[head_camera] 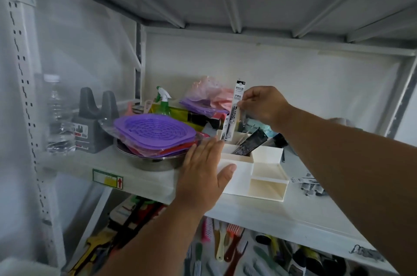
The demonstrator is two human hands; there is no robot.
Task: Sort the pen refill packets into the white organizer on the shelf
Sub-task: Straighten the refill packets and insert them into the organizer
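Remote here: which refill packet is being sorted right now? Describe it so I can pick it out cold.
Find the white organizer on the middle shelf, beside the steel bowl stacked with purple mats. Above its rear-left compartment the right hand pinches a tall narrow refill packet, standing upright. It has a white header and black lettering, unlike the dark packet leaning in the compartment beside it.

We see a white organizer (261,176) of smooth, matt plastic, and the tall pen refill packet (234,108) rising from its back compartment is glossy clear film over printed card. Just left of the organizer, we note purple ribbed mats (155,129) in shiny plastic wrap, stacked in a dull brushed metal bowl (155,160). Under the organizer, the white painted shelf (293,214) looks smooth.
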